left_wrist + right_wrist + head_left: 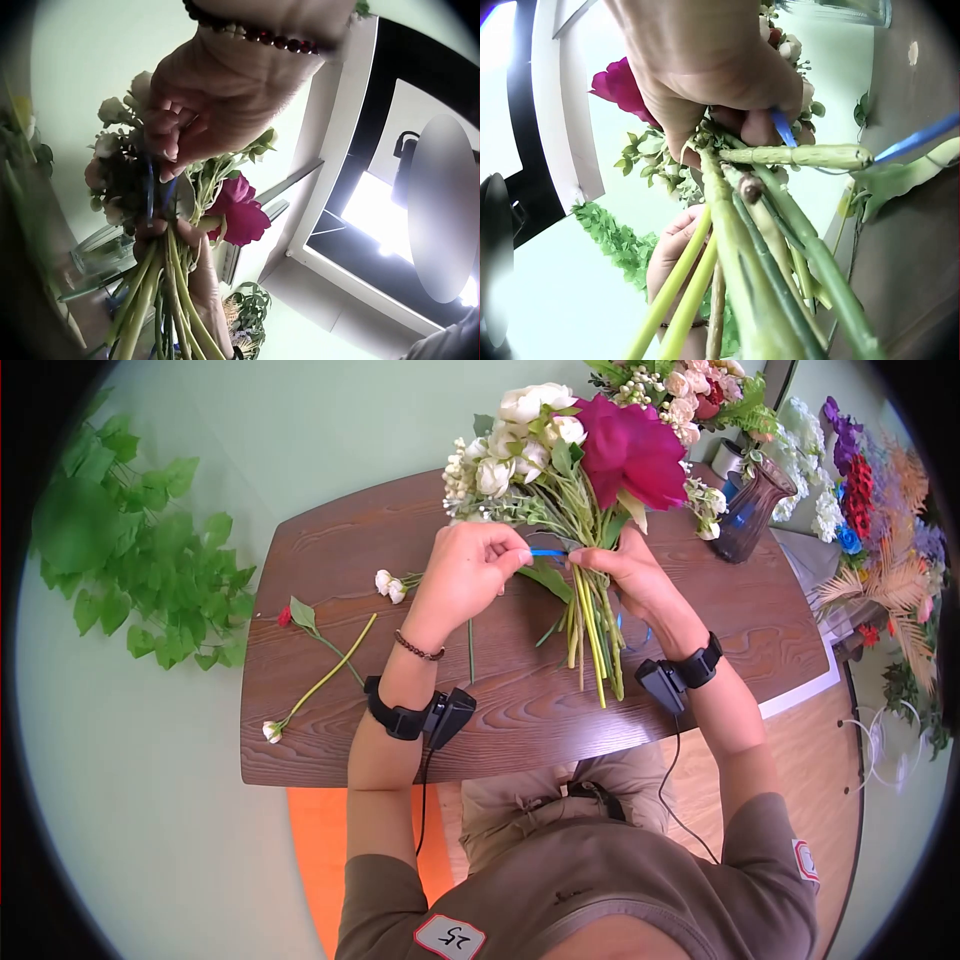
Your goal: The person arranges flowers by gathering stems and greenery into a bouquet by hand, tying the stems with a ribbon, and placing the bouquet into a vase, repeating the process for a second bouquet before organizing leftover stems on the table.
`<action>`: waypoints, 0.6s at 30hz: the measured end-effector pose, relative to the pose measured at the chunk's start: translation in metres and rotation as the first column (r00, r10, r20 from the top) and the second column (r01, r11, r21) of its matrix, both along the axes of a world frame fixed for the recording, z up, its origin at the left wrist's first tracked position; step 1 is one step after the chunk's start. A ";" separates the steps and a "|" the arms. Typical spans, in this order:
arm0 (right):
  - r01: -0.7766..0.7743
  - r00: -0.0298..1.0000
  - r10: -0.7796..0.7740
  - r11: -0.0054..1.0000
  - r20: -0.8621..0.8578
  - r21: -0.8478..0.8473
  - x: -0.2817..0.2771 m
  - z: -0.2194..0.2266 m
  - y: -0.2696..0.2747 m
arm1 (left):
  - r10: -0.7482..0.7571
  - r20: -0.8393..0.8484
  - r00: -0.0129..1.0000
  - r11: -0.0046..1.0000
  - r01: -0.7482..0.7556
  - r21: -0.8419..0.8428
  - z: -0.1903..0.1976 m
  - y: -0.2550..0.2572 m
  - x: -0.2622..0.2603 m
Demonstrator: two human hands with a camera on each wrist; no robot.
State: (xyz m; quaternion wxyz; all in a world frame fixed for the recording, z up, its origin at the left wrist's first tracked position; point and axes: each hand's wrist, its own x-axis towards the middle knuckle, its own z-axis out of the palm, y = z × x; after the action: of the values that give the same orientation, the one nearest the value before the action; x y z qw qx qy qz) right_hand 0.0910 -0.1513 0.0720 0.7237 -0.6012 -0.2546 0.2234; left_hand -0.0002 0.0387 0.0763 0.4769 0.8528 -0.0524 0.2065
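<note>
My right hand (640, 575) grips the stems (597, 630) of a bouquet above the table, its thumb lying across them. White blooms (495, 465) and one large magenta flower (632, 452) spread out above the grip, and cut ends point down toward me. Between thumb and fingertips, my left hand (468, 568) pinches a blue ribbon (547, 552), stretched sideways to the stems by the right thumb. The left wrist view shows two strands of the ribbon (149, 191) hanging below the left fingertips. More ribbon (919, 141) trails beside the stems in the right wrist view.
Loose on the wooden table (400, 730) lie a white flower with a long stem (325, 685), a red flower (285, 616) and small white blooms (390, 586). A dark glass vase (750, 510) stands at the back right. Artificial flowers (870, 510) crowd the right side.
</note>
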 end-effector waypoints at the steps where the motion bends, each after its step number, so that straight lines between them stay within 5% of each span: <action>1: 0.010 1.000 -0.010 1.000 0.015 0.005 0.000 -0.003 0.000 | -0.016 -0.007 1.000 1.000 0.016 -0.020 -0.001 -0.004 0.000; 6: -0.075 0.997 0.075 0.996 0.001 -0.047 0.011 -0.027 0.006 | 0.003 0.019 1.000 1.000 -0.003 0.006 0.002 -0.023 -0.004; 9: -0.062 0.990 0.092 0.967 0.110 -0.248 0.002 -0.018 0.006 | 0.031 0.064 0.997 1.000 -0.031 -0.004 0.000 -0.024 -0.004; 13: -0.102 0.993 0.110 0.980 0.038 -0.168 -0.007 -0.014 0.009 | 0.064 0.082 0.995 0.997 -0.067 0.032 0.001 -0.028 -0.007; 18: -0.065 0.983 0.118 0.942 0.144 -0.330 -0.006 -0.019 0.009 | 0.091 0.077 0.993 0.991 -0.098 0.089 0.002 -0.037 -0.010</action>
State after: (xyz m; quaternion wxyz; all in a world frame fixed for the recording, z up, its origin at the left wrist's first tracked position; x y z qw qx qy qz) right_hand 0.0853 -0.1420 0.0533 0.5810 -0.7155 -0.2998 0.2462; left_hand -0.0100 0.0018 0.0786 0.4244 0.8674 -0.0386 0.2570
